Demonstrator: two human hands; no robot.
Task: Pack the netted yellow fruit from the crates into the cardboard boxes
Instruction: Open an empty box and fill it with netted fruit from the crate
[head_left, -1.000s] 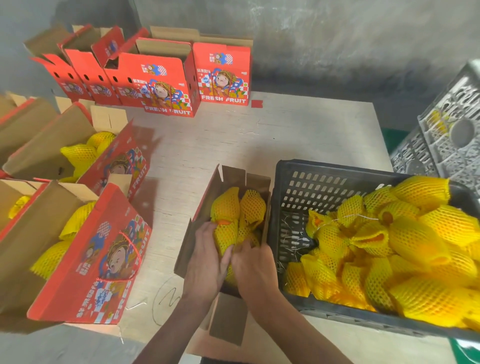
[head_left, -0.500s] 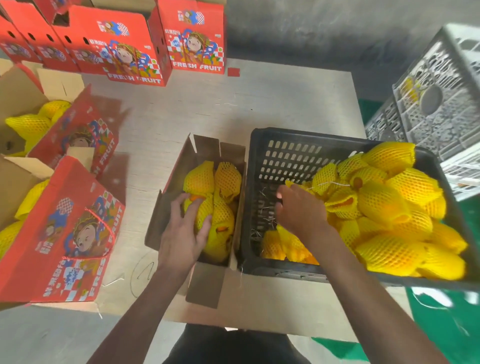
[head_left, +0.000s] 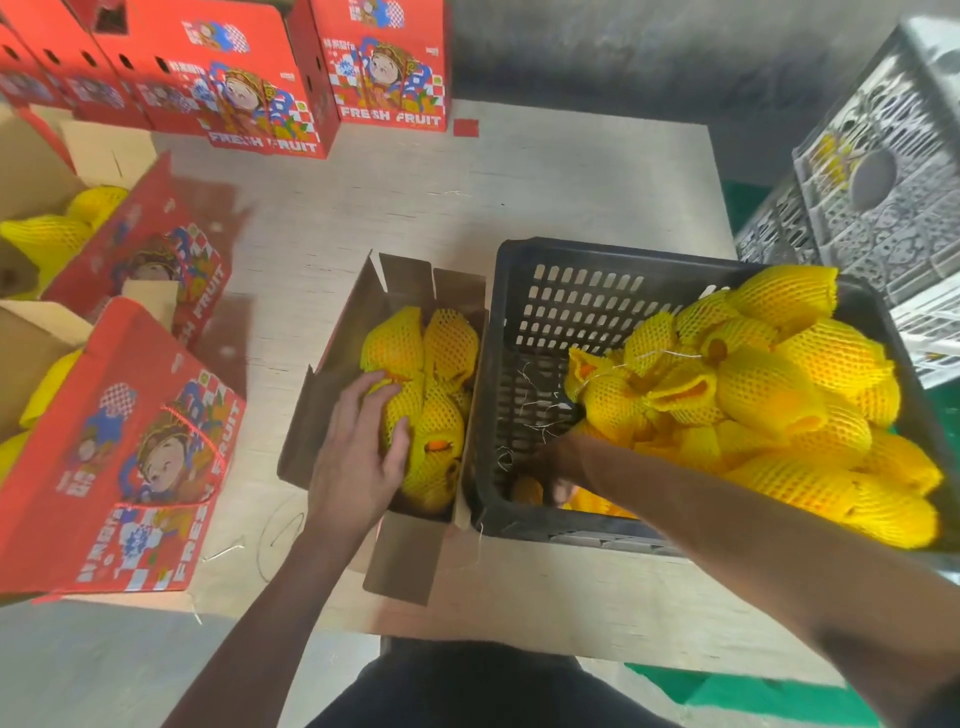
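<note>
Head view. Mid-fill on the open cardboard box at centre, hard against the black plastic crate to its right. Left hand lay spread over the netted yellow fruit already in that box, fingers loosely bent, pressing rather than gripping. Right hand reached deep into the crate's near left corner; fingers closed round a fruit or not, could not tell in the shadow. Crate pile heaped toward its right side. Next, likely: lift one fruit over the crate wall, drop into the gap beside the left hand.

Counted: one black crate; grey crates stacked at right, number unclear; three open boxes holding fruit; several closed red boxes at back. Fruit in centre box: roughly five showing.
</note>
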